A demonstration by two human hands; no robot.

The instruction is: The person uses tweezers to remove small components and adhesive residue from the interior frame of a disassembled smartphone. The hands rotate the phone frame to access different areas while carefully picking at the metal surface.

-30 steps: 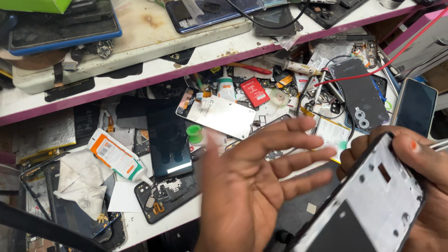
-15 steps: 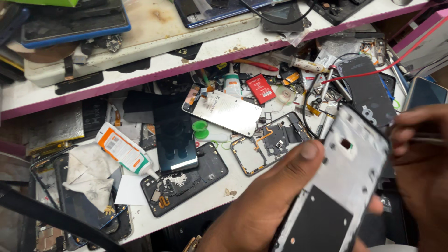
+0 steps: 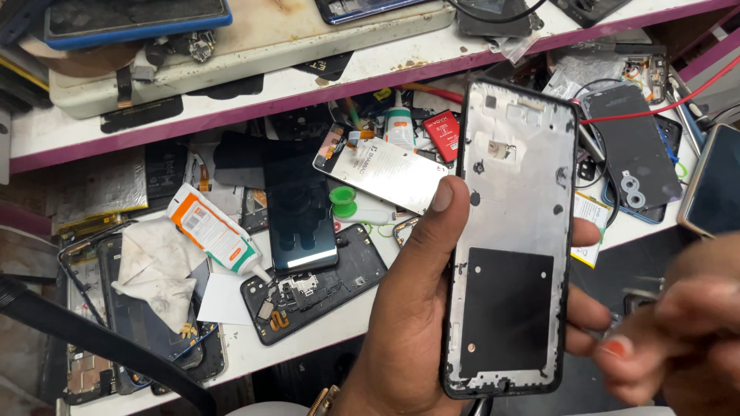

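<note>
Head view looks down on a cluttered white workbench [image 3: 231, 350] with a purple-edged shelf [image 3: 254, 96] above it. Largest in front is the phone frame [image 3: 512, 231], a silver plate with a black rim and a black rectangular patch on its lower half, held upright over the bench edge. The left hand [image 3: 420, 308] is clamped on it, thumb pressed along its left edge and fingertips showing past its right edge. The right hand [image 3: 678, 331] sits blurred just beside the frame's lower right corner, fingers pinched together on something thin; what it is I cannot tell.

On the bench, a dark phone screen [image 3: 301, 208] lies across an opened black phone body [image 3: 316, 289]. Left of them lies a white and orange glue tube [image 3: 216, 231], tilted, nozzle toward the phone body, beside a crumpled grey cloth [image 3: 154, 266]. Behind sits a silver battery [image 3: 381, 173] with a printed label, then a small red rectangular pack [image 3: 441, 132] and a green tape spool [image 3: 342, 198].
</note>
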